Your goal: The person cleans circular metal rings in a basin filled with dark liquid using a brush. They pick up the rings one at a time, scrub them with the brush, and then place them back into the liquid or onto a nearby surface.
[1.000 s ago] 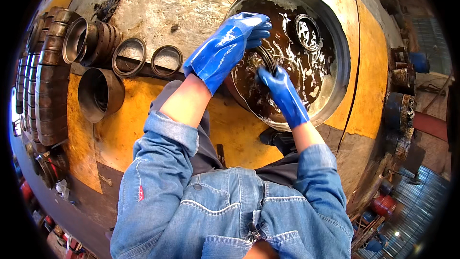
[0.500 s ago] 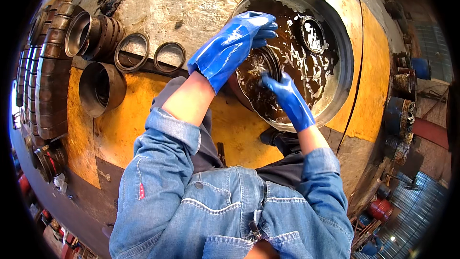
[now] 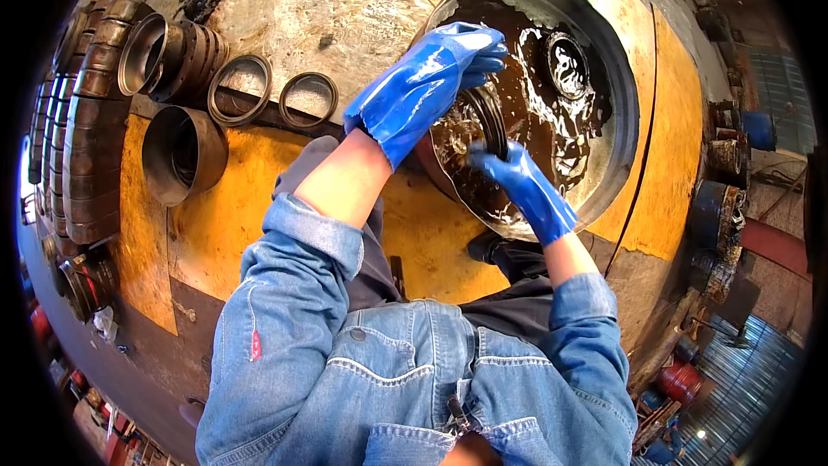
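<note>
My left hand (image 3: 448,65), in a long blue rubber glove, grips the upper edge of a grooved dark metal ring (image 3: 490,116). The ring stands on edge, tilted, over brown liquid in a large round metal tub (image 3: 628,95). At the ring's lower edge is my right hand (image 3: 522,183), gloved in the same blue. Its fingers are curled and slightly smeared by motion; what lies in them is hidden. A second metal ring (image 3: 567,65) lies in the liquid at the tub's far right.
Left of the tub, two thin metal rings (image 3: 308,99) lean by a board edge. A wide metal cylinder (image 3: 184,155) stands on yellow boards, with stacked rings (image 3: 185,56) behind. Rows of dark metal rings (image 3: 99,138) line the far left. Cans (image 3: 720,207) stand at right.
My right hand has shifted slightly down along the ring's lower edge. Ripples in the liquid have changed. My left hand keeps its grip, almost in place.
</note>
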Action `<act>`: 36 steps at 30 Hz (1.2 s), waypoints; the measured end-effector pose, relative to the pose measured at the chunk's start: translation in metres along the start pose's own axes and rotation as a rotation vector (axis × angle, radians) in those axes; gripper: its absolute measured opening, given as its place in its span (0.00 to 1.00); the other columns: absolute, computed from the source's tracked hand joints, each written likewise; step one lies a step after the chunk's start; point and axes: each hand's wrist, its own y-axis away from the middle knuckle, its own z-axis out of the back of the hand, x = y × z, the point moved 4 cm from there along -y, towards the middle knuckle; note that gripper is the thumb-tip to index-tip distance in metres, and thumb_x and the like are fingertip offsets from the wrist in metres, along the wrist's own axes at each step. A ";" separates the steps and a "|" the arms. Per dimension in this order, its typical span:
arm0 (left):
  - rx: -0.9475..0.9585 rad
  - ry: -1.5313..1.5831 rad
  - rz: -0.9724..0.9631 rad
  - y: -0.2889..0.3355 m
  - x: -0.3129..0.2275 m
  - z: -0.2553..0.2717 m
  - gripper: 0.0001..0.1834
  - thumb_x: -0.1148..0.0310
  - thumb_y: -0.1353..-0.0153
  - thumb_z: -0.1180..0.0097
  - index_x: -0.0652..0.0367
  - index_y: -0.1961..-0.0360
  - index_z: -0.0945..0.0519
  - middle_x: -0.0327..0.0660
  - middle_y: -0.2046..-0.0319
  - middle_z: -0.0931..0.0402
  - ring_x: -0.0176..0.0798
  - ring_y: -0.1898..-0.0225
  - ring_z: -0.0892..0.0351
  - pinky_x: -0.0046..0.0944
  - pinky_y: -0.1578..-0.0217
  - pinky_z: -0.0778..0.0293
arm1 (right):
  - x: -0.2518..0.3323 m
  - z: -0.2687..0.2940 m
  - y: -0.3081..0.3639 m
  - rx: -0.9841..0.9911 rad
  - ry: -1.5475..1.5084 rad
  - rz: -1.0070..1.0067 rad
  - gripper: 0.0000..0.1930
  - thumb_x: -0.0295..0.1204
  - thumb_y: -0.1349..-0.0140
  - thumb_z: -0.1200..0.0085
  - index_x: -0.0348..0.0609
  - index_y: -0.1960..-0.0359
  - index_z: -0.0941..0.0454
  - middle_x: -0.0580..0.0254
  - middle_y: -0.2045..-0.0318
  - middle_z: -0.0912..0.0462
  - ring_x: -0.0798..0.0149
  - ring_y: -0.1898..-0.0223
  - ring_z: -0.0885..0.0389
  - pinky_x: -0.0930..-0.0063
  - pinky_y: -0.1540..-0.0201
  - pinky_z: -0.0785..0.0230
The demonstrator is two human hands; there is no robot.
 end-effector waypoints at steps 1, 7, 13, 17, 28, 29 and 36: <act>0.001 -0.003 -0.002 0.000 -0.002 -0.001 0.18 0.55 0.25 0.42 0.51 0.42 0.19 0.38 0.48 0.13 0.37 0.49 0.14 0.41 0.47 0.21 | -0.008 -0.003 0.003 0.128 -0.091 0.080 0.24 0.42 0.33 0.37 0.36 0.43 0.16 0.56 0.53 0.11 0.66 0.51 0.15 0.70 0.43 0.27; 0.006 -0.005 0.017 0.003 -0.004 -0.005 0.18 0.55 0.26 0.41 0.51 0.42 0.19 0.39 0.48 0.13 0.36 0.49 0.14 0.40 0.47 0.21 | 0.026 -0.010 -0.004 -0.174 0.707 0.536 0.23 0.43 0.30 0.41 0.32 0.48 0.17 0.57 0.59 0.12 0.65 0.57 0.17 0.71 0.48 0.27; 0.008 -0.023 -0.014 0.006 -0.005 -0.008 0.19 0.55 0.25 0.41 0.53 0.40 0.19 0.40 0.47 0.14 0.38 0.49 0.14 0.42 0.45 0.20 | -0.002 -0.008 -0.016 -0.139 -0.318 0.189 0.20 0.36 0.30 0.40 0.34 0.44 0.19 0.63 0.58 0.13 0.70 0.55 0.17 0.75 0.47 0.28; 0.008 -0.012 -0.006 0.002 -0.001 0.001 0.19 0.55 0.25 0.42 0.54 0.41 0.19 0.40 0.47 0.14 0.37 0.49 0.13 0.40 0.48 0.19 | -0.007 0.007 0.020 -0.088 -0.127 -0.158 0.18 0.34 0.34 0.38 0.39 0.45 0.16 0.53 0.58 0.11 0.58 0.54 0.14 0.66 0.45 0.25; 0.021 -0.021 -0.016 0.005 -0.007 -0.009 0.19 0.55 0.25 0.41 0.52 0.40 0.19 0.39 0.46 0.14 0.37 0.47 0.15 0.41 0.47 0.21 | -0.014 0.012 -0.015 -0.096 -0.234 0.116 0.21 0.36 0.34 0.36 0.34 0.45 0.16 0.59 0.57 0.11 0.67 0.55 0.15 0.72 0.47 0.26; 0.009 -0.023 0.000 0.005 -0.004 -0.008 0.19 0.55 0.25 0.42 0.52 0.40 0.19 0.39 0.46 0.14 0.37 0.47 0.15 0.40 0.48 0.20 | -0.025 0.010 -0.007 -0.018 -0.180 0.103 0.22 0.36 0.35 0.36 0.34 0.43 0.17 0.58 0.55 0.10 0.66 0.54 0.14 0.72 0.44 0.26; -0.018 -0.033 0.020 0.000 -0.001 -0.005 0.18 0.55 0.25 0.42 0.51 0.42 0.19 0.38 0.48 0.13 0.36 0.49 0.14 0.39 0.49 0.20 | 0.052 0.005 0.010 -0.212 0.343 0.154 0.24 0.42 0.33 0.41 0.32 0.46 0.18 0.53 0.59 0.12 0.62 0.57 0.17 0.67 0.50 0.27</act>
